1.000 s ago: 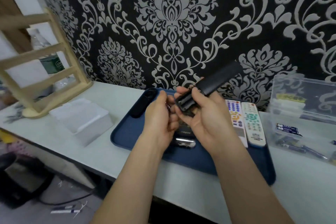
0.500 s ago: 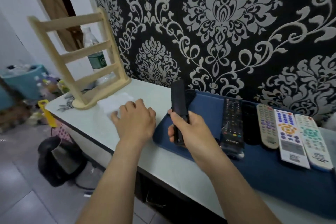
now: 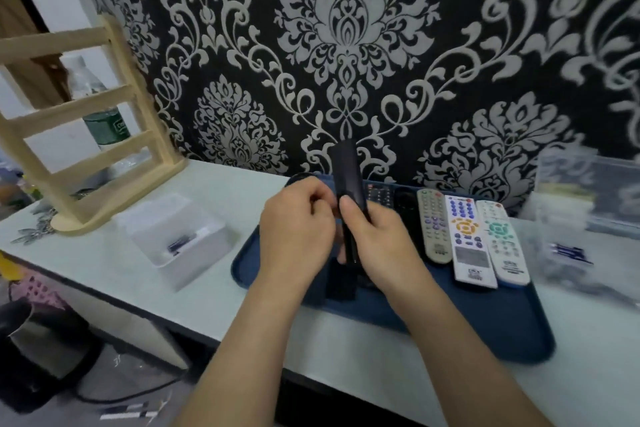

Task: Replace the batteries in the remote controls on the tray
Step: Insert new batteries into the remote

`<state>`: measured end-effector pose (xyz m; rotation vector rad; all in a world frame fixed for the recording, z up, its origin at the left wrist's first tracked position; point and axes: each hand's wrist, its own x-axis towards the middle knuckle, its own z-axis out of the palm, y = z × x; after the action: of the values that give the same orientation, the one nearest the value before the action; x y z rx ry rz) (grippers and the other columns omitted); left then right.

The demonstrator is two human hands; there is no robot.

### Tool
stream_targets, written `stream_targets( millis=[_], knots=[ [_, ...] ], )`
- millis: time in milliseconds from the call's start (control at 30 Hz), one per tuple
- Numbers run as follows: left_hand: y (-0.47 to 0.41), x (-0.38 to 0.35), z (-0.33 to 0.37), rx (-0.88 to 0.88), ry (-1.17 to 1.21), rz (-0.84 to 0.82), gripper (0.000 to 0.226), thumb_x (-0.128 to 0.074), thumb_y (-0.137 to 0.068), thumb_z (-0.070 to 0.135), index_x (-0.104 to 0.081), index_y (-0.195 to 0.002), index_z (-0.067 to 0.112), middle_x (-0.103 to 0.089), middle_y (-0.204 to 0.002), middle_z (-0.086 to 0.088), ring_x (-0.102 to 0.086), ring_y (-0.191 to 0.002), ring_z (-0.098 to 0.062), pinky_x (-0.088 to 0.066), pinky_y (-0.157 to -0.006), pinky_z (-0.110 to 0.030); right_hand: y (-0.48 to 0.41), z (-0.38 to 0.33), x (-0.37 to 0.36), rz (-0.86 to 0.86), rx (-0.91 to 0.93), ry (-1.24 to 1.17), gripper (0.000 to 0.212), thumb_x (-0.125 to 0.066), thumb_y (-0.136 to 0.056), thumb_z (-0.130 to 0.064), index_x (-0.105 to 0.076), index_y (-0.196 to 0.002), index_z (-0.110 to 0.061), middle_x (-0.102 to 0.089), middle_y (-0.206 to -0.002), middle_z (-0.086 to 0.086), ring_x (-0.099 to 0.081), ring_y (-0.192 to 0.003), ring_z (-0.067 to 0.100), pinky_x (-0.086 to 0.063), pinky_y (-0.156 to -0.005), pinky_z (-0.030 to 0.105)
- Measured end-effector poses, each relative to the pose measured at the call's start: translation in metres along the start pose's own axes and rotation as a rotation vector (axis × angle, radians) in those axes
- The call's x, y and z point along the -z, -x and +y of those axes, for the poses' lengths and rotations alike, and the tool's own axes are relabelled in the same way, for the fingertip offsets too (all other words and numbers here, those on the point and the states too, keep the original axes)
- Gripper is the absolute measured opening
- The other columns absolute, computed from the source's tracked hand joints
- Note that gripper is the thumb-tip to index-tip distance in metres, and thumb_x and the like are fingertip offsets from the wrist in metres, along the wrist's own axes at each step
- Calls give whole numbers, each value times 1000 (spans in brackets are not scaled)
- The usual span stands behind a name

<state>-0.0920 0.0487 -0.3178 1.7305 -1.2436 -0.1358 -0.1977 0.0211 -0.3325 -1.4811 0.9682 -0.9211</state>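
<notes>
My right hand [image 3: 377,243] grips a black remote [image 3: 346,170] upright above the blue tray [image 3: 485,322]. My left hand [image 3: 294,232] sits just left of it, its curled fingers pinching at the remote's left edge; what lies under the fingertips is hidden. A black oblong piece [image 3: 341,282] lies on the tray below my hands. Further right on the tray lie two black remotes [image 3: 381,196], a beige remote [image 3: 433,225] and two white remotes [image 3: 467,243]. A small white box [image 3: 173,239] to the left of the tray holds a battery [image 3: 181,242].
A clear plastic container [image 3: 588,191] stands at the right, with dark batteries [image 3: 571,251] in front of it. A wooden rack [image 3: 86,135] and a water bottle [image 3: 104,121] stand at the back left. The table's front edge runs below the tray.
My left hand has come back from the white box to the remote's left side. My right hand has kept hold of the remote, now upright over the tray.
</notes>
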Motion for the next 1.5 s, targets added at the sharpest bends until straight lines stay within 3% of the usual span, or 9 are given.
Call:
stream_targets(
  millis=[100, 300, 567, 800, 900, 1067, 1167, 1333, 1500],
  knots=[
    [4, -31, 25, 3, 50, -71, 28, -49, -82, 5, -60, -64, 23, -56, -56, 12, -52, -58, -3, -33, -53, -19, 6, 6, 37, 93, 71, 209, 27, -49, -99, -40, -60, -82, -21, -58, -64, -5, -55, -61, 13, -47, -62, 36],
    [29, -97, 77, -168, 85, -308, 28, -50, -85, 5, -72, -83, 22, -67, -77, 11, -57, -69, -5, -42, -64, -22, 26, 8, 130, 404, 135, 534, 12, -57, -95, -31, -57, -84, -26, -56, -75, -8, -51, -71, 11, -35, -61, 26],
    [47, -159, 133, -390, 6, -508, 27, -53, -93, 14, -71, -111, 24, -71, -111, 7, -61, -104, -10, -47, -94, -26, 49, 16, 227, 647, -18, 604, 29, -52, -95, -33, -46, -69, -22, -54, -67, 3, -53, -71, 28, -36, -60, 35],
    [19, -213, 170, -648, -580, -770, 19, -65, -84, 15, -70, -101, 20, -66, -96, -3, -63, -92, -25, -51, -73, -33, 54, 27, 261, 681, -112, 551, 27, -54, -94, -27, -50, -72, -12, -53, -66, 5, -50, -66, 25, -35, -55, 31],
    [16, -234, 183, -737, -773, -798, 13, -66, -83, 23, -57, -80, 15, -52, -74, 1, -56, -80, -25, -43, -64, -33, 52, 28, 265, 706, -121, 521, 25, -54, -93, -28, -53, -74, -12, -54, -68, 5, -51, -70, 27, -34, -57, 35],
    [22, -253, 188, -806, -809, -852, 18, -58, -89, 22, -61, -106, 29, -57, -86, 1, -52, -76, -21, -39, -60, -31, 51, 30, 266, 703, -149, 501, 28, -53, -93, -31, -46, -68, -22, -61, -79, 8, -57, -84, 33, -43, -70, 38],
    [20, -256, 182, -823, -760, -850, 18, -58, -86, 23, -61, -104, 28, -62, -91, 1, -60, -83, -23, -44, -62, -31, 50, 29, 266, 716, -134, 447, 20, -53, -92, -32, -54, -76, -20, -62, -81, 5, -59, -85, 31, -46, -72, 40],
    [15, -226, 186, -617, -401, -736, 12, -56, -94, 28, -64, -90, 20, -58, -76, 2, -60, -75, -22, -49, -66, -34, 49, 23, 265, 804, 31, 42, 13, -56, -95, -25, -64, -87, -17, -69, -76, 1, -62, -70, 18, -52, -68, 38],
    [35, -167, 177, 221, 680, -875, 16, -56, -96, 10, -61, -111, 8, -71, -78, -8, -63, -56, -12, -48, -49, -19, 53, 10, 254, 527, 10, -527, 11, -64, -93, -17, -63, -92, -6, -58, -72, 5, -47, -52, 8, -39, -46, 20]
  ],
)
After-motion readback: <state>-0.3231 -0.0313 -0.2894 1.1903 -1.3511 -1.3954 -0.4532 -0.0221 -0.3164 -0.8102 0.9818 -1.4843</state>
